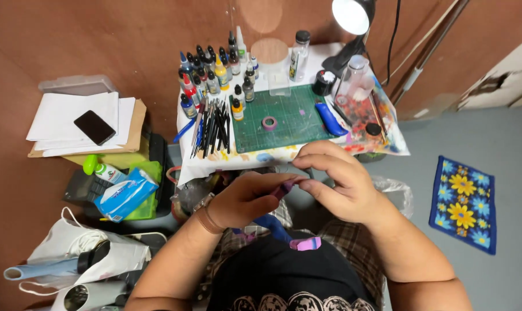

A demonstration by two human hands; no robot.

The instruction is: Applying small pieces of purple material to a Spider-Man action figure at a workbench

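Note:
My left hand (246,198) and my right hand (336,181) meet above my lap, both pinching a small purple piece (285,188) between the fingertips. A brown strap sits on my left wrist. Just ahead stands a small table with a green cutting mat (295,124) on it. A purple roll of tape (269,123) lies on the mat. Below the hands, a pink-purple scrap (306,244) and a blue strip (271,226) rest on my lap.
Several small paint bottles (215,75) and dark brushes (214,126) crowd the table's left side. A blue tool (330,120), a clear jar (354,80) and a lamp (353,16) are at its right. Papers with a phone (94,126) lie left; a flowered mat (464,204) lies right.

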